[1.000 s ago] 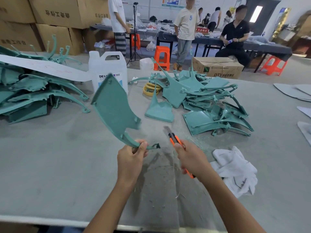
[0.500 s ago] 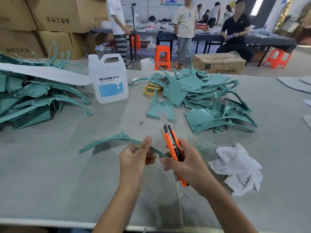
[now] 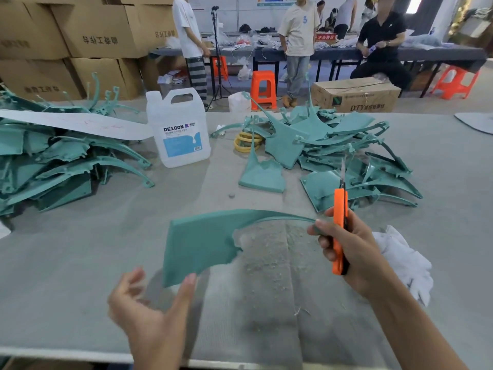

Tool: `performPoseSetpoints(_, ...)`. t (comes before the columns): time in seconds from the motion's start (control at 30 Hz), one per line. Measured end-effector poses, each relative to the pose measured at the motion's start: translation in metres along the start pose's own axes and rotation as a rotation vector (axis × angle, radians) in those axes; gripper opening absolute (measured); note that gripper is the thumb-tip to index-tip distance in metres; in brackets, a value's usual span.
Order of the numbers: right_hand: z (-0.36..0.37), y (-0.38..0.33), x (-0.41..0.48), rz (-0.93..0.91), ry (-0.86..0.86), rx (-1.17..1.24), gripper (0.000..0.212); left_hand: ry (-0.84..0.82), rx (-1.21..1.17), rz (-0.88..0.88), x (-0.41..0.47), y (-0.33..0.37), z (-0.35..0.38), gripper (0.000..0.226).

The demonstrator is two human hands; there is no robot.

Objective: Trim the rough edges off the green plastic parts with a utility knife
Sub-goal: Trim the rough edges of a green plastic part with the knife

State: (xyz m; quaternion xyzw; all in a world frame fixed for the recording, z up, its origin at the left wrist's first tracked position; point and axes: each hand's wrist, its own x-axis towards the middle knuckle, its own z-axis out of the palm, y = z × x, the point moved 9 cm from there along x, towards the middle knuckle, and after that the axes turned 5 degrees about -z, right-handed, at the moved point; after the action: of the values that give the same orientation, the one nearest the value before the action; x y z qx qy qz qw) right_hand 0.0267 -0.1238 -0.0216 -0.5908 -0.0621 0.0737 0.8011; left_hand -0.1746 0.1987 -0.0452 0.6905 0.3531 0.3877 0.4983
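Observation:
A green plastic part point(image 3: 202, 241), a flat panel with a long thin curved arm, hovers just above the grey table. My right hand point(image 3: 357, 252) grips an orange utility knife point(image 3: 338, 209) upright with its blade pointing up. The same hand's fingertips hold the tip of the part's thin arm. My left hand point(image 3: 149, 311) is open, palm up, below the panel, with only the thumb touching the panel's lower edge. Green shavings point(image 3: 266, 249) lie on the table under the part.
Piles of green parts lie at the left point(image 3: 53, 161) and at the back right point(image 3: 333, 145). A white jug point(image 3: 178, 129), yellow rings point(image 3: 245, 141) and a white cloth point(image 3: 405, 268) are on the table. The table's near edge point(image 3: 66, 353) is close. People stand behind.
The part has turned flat side up and shifted right. My left hand let go of it and dropped open beneath it. My right hand now holds its tip, with the knife raised upright.

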Motion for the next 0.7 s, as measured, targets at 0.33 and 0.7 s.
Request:
performPoseSetpoints(0.33, -0.005, -0.027, 0.032, -0.076, -0.014, -0.582, 0.021, -0.638, 0.014, -0.001, 0.036, 0.000, 0.070, 0.042)
performPoseSetpoints(0.7, 0.070, 0.003, -0.018, -0.237, -0.399, -1.153, 0.020, -0.510, 0.500, 0.469, 0.024, 0.023, 0.115, 0.045)
